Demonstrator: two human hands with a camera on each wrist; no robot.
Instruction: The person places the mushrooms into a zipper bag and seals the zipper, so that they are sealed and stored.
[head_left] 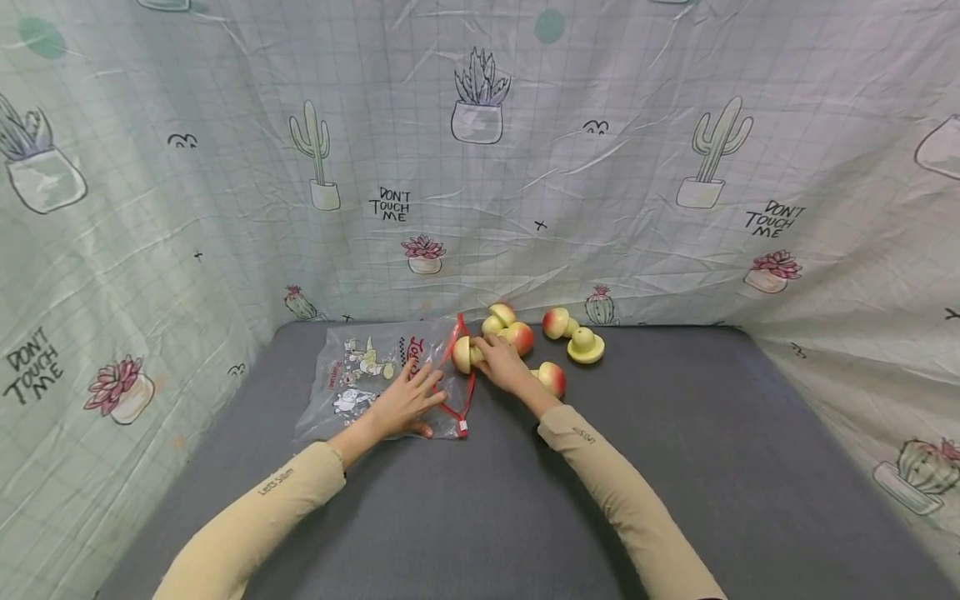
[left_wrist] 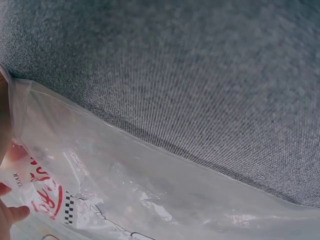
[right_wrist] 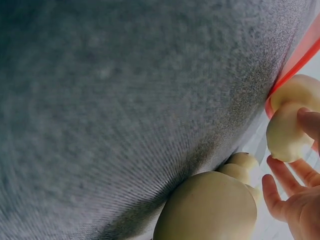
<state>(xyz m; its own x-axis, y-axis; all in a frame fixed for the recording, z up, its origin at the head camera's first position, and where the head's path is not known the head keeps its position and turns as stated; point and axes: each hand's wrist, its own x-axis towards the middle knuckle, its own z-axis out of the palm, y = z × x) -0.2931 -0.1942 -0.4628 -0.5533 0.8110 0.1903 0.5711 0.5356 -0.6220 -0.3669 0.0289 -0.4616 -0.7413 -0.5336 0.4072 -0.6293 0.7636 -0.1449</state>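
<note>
A clear plastic zip bag (head_left: 360, 350) with cartoon prints and a red zipper edge (head_left: 468, 396) lies flat at the back left. My left hand (head_left: 405, 404) rests on it near the zipper end, fingers spread; in the left wrist view only some fingers (left_wrist: 15, 214) show over the bag's print. With my right hand (head_left: 504, 364) I pinch the pale knobbed stem of a mushroom-shaped toy (head_left: 462, 355) between thumb and fingertips. Its rounded cap points at the bag and overlaps the red edge. The right wrist view shows the toy's stem (right_wrist: 286, 132) beside the red strip.
Several more red-and-yellow mushroom-shaped toys lie right of the bag: a cluster (head_left: 519, 337) behind my right hand, one (head_left: 552, 379) by the right wrist, one (head_left: 556, 322) at the back, and one (head_left: 585, 346) cap-down. A printed curtain (head_left: 540, 183) hangs behind the grey table (head_left: 465, 517).
</note>
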